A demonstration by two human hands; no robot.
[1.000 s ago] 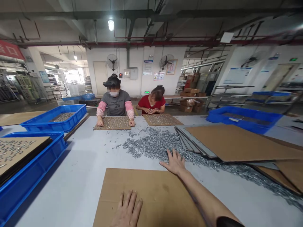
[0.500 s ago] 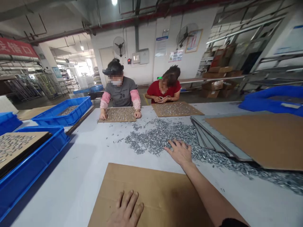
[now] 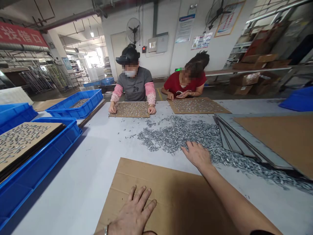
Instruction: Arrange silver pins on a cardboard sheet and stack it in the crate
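My left hand [image 3: 137,209] lies open on a bare brown cardboard sheet [image 3: 156,182], palm down and fingers spread. My right hand [image 3: 197,154] reaches over the near edge of a wide pile of small silvery metal pieces [image 3: 181,133]. Its thumb stands apart from the fingers, whose tips touch the pieces. What lies under that palm is hidden. The pile spreads across the white table [image 3: 80,163] and runs right, beside a fanned stack of boards [image 3: 274,137].
On the left, blue trays [image 3: 53,153] hold cardboard [image 3: 24,140] dotted with metal pieces. Across the table, a co-worker in grey [image 3: 135,83] and another in red [image 3: 188,81] each sit at a piece-covered cardboard sheet [image 3: 132,109]. A blue tray [image 3: 298,99] stands far right.
The view has turned slightly right and down, and more of my left hand shows. My right hand remains at the pile, its fingers closer together. The co-worker in red has moved one hand to the cardboard.
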